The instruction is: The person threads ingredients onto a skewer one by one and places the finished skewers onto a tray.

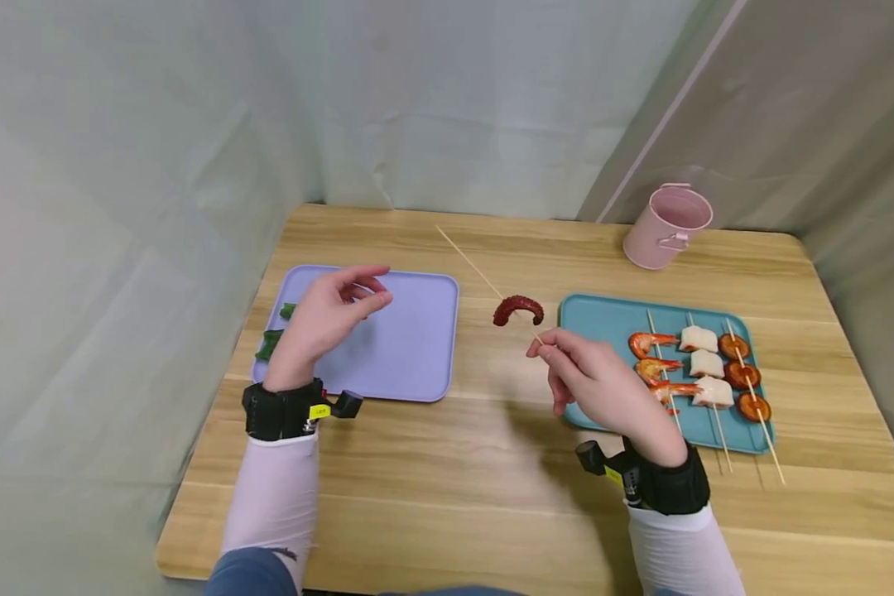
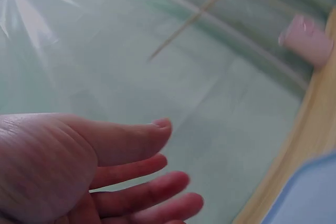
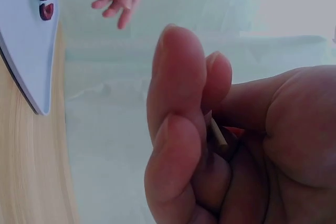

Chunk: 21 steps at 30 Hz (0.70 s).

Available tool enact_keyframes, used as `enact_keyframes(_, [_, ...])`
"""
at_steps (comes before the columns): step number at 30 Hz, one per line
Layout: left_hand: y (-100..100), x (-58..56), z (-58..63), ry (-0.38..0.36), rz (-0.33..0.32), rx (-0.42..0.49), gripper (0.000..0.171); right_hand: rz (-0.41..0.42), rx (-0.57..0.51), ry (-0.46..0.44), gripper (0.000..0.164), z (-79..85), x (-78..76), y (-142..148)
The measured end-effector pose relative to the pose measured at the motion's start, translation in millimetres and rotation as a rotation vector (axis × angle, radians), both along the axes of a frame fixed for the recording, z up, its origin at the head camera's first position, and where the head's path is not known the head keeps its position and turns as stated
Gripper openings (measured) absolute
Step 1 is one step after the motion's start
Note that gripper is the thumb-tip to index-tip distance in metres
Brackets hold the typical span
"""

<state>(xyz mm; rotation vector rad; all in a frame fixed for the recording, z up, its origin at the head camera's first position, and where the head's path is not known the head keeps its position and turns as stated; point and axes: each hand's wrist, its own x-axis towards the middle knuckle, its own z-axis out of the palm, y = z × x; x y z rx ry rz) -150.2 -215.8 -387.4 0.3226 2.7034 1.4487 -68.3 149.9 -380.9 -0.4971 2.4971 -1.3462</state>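
My right hand (image 1: 592, 377) pinches a thin wooden skewer (image 1: 471, 261) near its lower end, over the middle of the table. Threaded on it is a dark red, curled piece like an octopus tentacle (image 1: 518, 303), just beyond the fingertips; the bare tip points up and left. My left hand (image 1: 331, 319) hangs with loosely bent fingers over the lavender tray (image 1: 410, 348), holding nothing. Green pieces (image 1: 269, 344) lie at that tray's left edge, partly covered by the left hand. Dark red pieces (image 3: 46, 11) also show on the tray in the right wrist view.
At the right, a teal tray (image 1: 603, 319) carries skewers of shrimp (image 1: 656, 368), white chunks (image 1: 706, 364) and round brown slices (image 1: 741, 377), their sticks jutting over the front rim. A pink bucket (image 1: 651, 244) stands behind it. Pale sheeting (image 1: 462, 99) hangs behind the wooden table (image 1: 447, 472).
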Motion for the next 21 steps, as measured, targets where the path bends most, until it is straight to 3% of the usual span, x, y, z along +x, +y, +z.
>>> enact_keyframes(5, [-35.1, -3.9, -17.3, 0.003, 0.041, -0.158, 0.047, 0.009, 0.005, -0.010, 0.018, -0.1, -1.2, -1.6])
enact_keyframes(11, [-65.8, -4.7, -31.8, 0.021, 0.107, -0.339, 0.037, 0.019, 0.024, 0.010, 0.020, -1.3, -3.1, 0.9])
enact_keyframes(17, [-78.0, -11.8, -43.0, 0.059, 0.106, -0.510, 0.026, 0.017, 0.028, 0.007, 0.023, -1.1, -4.5, 3.5])
enact_keyframes(21, [-79.4, -14.7, -50.0, 0.052, 0.087, -0.548, 0.022, 0.028, 0.045, 0.024, 0.024, -0.7, -5.0, 3.0])
